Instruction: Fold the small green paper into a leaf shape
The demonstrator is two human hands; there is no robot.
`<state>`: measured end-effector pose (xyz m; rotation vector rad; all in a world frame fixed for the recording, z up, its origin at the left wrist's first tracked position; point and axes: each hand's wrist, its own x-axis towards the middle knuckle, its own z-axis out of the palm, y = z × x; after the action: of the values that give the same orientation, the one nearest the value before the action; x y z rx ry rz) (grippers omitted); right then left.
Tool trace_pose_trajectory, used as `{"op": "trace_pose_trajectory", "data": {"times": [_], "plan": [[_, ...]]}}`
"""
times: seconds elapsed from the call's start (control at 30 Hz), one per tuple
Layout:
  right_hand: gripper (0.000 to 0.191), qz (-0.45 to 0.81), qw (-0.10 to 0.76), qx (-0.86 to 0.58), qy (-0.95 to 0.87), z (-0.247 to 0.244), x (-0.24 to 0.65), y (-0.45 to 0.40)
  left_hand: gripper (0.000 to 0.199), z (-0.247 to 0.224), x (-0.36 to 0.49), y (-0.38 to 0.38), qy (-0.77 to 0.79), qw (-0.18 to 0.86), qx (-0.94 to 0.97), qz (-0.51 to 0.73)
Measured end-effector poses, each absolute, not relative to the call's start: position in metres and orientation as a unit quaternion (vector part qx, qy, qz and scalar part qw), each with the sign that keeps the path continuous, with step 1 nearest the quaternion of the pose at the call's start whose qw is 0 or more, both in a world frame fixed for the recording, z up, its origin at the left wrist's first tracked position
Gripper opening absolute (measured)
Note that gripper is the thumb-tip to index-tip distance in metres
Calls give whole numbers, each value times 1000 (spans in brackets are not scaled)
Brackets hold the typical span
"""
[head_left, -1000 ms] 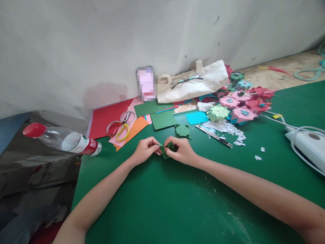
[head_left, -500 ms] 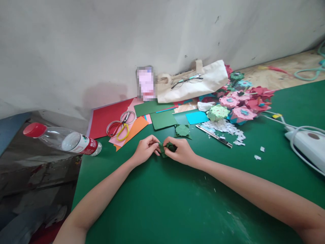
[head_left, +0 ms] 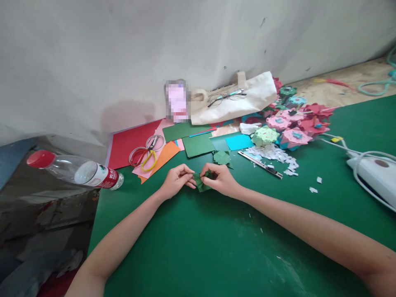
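Note:
Both hands meet over the green table (head_left: 216,247) and pinch one small folded piece of dark green paper (head_left: 202,184). My left hand (head_left: 177,180) grips its left end with fingertips. Closed around the right part is my right hand (head_left: 220,180), whose fingers hide some of the paper. Just behind them lies a finished green folded paper shape (head_left: 222,158).
Scissors (head_left: 147,152) lie on coloured paper sheets (head_left: 133,140) at the back left. A plastic bottle (head_left: 77,171) lies past the table's left edge. A craft knife (head_left: 260,164), white scraps, paper flowers (head_left: 292,123), a cloth bag with glasses (head_left: 229,97) and a white device (head_left: 375,175) sit to the right.
The hands have barely shifted; the green paper piece has turned slightly between the fingers and now shows more below the right hand.

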<state>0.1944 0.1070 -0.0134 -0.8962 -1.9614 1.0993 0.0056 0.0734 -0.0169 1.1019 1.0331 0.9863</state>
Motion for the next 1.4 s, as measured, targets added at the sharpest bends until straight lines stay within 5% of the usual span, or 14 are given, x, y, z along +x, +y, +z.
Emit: {"op": "trace_pose_trajectory", "data": {"times": [0.67,1.4], "plan": [[7,413,327,-325,-785,-10,194,106,19,-13,6,69,453,590,535,401],[13,433,296,-333,-783,-9,195,107,28,-15,12,68,496,540,541,411]]}}
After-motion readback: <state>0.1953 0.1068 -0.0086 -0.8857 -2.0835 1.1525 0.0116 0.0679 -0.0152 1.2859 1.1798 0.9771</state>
